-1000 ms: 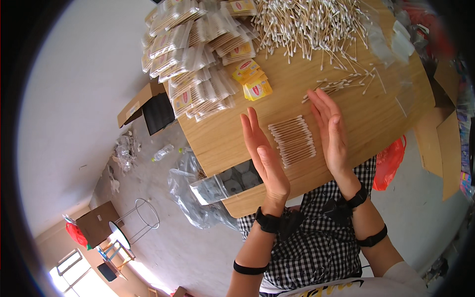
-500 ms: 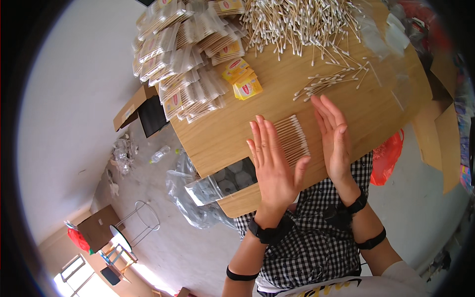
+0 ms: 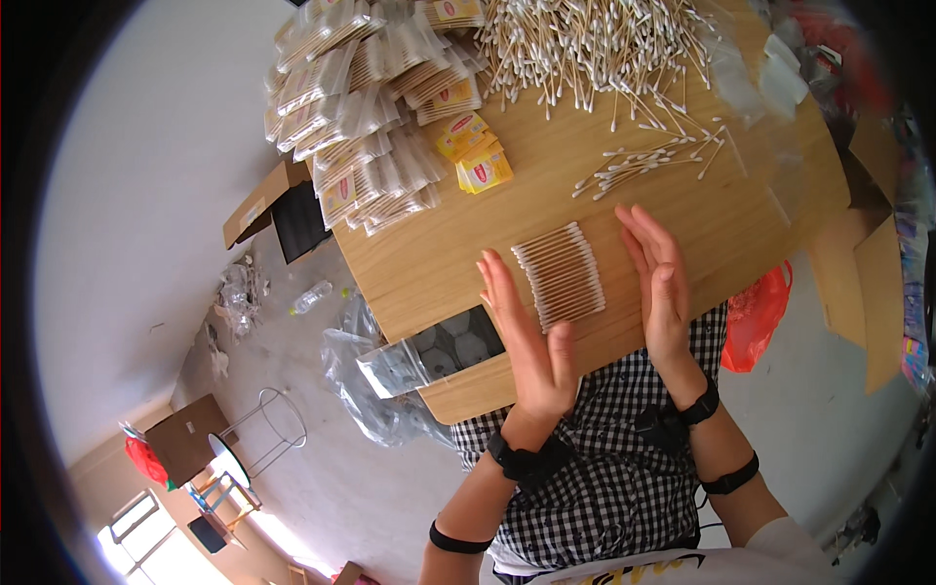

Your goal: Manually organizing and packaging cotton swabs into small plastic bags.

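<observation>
A flat row of cotton swabs [image 3: 561, 276] lies side by side on the wooden table [image 3: 429, 258], between my two hands. To its left, my left hand [image 3: 531, 336] is held upright with fingers stretched and thumb apart, holding nothing. On the other side, my right hand [image 3: 658, 292] is likewise straight-fingered and bare, a small gap away from the swabs. Beyond the row is a small scatter of loose swabs [image 3: 648, 161]. A large heap of cotton swabs [image 3: 595, 44] covers the table's far side.
Stacked clear packets of swabs [image 3: 361, 127] fill the far left of the table, beside yellow cards [image 3: 478, 156]. Near the left edge sits a dark tray-like piece [image 3: 453, 346]. Thin clear bags [image 3: 770, 156] lie at right; a red bag [image 3: 756, 322] hangs beyond the edge.
My left hand has turned more edge-on and drawn away from the swab row, uncovering its left ends. The right hand has shifted slightly nearer to me.
</observation>
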The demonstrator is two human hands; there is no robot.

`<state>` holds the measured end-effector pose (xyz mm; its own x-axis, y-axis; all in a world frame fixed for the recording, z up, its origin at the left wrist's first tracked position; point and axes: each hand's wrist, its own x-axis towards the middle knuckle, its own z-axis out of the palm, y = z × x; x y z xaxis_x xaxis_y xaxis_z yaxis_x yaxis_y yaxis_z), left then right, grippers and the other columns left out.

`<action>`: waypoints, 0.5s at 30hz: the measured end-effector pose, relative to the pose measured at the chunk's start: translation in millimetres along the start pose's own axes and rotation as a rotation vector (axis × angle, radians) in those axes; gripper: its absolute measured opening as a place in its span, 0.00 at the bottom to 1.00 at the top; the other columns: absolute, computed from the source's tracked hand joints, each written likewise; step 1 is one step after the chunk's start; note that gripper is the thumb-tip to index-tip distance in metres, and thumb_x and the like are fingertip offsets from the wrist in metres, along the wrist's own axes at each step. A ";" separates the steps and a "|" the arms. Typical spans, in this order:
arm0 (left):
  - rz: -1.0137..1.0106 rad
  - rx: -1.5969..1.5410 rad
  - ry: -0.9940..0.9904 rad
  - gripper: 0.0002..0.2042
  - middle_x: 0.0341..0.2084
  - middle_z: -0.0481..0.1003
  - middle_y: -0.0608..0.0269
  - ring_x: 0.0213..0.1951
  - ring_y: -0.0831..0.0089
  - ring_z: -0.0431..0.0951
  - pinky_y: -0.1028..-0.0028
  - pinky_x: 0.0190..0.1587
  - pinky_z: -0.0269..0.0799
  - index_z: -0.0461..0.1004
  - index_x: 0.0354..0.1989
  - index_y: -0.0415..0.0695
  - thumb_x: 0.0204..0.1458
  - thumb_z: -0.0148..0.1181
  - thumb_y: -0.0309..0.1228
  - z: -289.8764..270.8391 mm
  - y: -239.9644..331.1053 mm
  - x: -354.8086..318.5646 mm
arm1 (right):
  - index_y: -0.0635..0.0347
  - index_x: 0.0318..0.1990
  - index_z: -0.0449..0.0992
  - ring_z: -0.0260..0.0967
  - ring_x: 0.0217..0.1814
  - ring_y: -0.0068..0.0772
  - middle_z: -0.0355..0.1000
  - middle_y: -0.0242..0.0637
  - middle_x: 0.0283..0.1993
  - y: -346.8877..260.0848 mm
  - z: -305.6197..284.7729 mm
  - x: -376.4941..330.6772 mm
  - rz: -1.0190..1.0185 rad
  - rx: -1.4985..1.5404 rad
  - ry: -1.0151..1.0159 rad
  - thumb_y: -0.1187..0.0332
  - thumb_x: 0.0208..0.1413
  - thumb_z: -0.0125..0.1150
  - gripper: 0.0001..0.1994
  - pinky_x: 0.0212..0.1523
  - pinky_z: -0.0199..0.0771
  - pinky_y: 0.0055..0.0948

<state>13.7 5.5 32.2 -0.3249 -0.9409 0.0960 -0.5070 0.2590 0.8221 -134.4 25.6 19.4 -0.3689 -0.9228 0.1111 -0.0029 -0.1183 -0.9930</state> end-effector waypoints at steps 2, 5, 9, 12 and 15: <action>-0.161 -0.586 0.211 0.41 0.73 0.35 0.46 0.74 0.55 0.33 0.55 0.73 0.29 0.32 0.73 0.37 0.64 0.37 0.56 0.8 3.8 -1.3 | 0.69 0.68 0.53 0.51 0.74 0.45 0.56 0.56 0.68 2.2 4.2 -2.8 0.022 0.063 0.019 0.45 0.68 0.36 0.35 0.73 0.47 0.45; -0.204 -0.738 0.211 0.40 0.73 0.36 0.47 0.74 0.55 0.32 0.56 0.73 0.28 0.32 0.73 0.39 0.64 0.37 0.56 8.3 8.7 -4.7 | 0.69 0.68 0.52 0.49 0.74 0.44 0.55 0.56 0.69 -0.3 22.3 -8.9 0.060 0.129 0.045 0.43 0.68 0.35 0.37 0.74 0.45 0.44; -0.195 -0.819 0.195 0.41 0.74 0.35 0.50 0.74 0.56 0.33 0.57 0.73 0.26 0.32 0.73 0.41 0.64 0.39 0.56 18.2 14.8 5.3 | 0.70 0.68 0.51 0.49 0.75 0.44 0.54 0.56 0.70 -1.3 27.7 -7.7 0.071 0.140 0.001 0.42 0.67 0.35 0.37 0.74 0.43 0.42; -0.190 -0.784 0.270 0.40 0.74 0.38 0.50 0.74 0.59 0.34 0.59 0.74 0.27 0.36 0.74 0.42 0.63 0.39 0.57 6.6 8.1 15.2 | 0.69 0.69 0.51 0.49 0.75 0.44 0.54 0.55 0.70 -2.7 24.2 0.2 0.065 0.103 0.049 0.42 0.67 0.35 0.37 0.74 0.43 0.41; -0.177 -0.759 0.339 0.38 0.73 0.40 0.50 0.74 0.60 0.35 0.60 0.74 0.27 0.40 0.74 0.44 0.64 0.38 0.57 -1.3 -4.4 31.0 | 0.69 0.69 0.51 0.49 0.75 0.44 0.54 0.55 0.70 0.6 24.6 18.5 0.019 0.090 0.030 0.42 0.67 0.35 0.37 0.74 0.43 0.41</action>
<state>6.9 -25.1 32.3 0.0266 -0.9996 -0.0057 0.1847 -0.0007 0.9828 -118.4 -0.6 21.8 -0.3962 -0.9138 0.0894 0.0873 -0.1344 -0.9871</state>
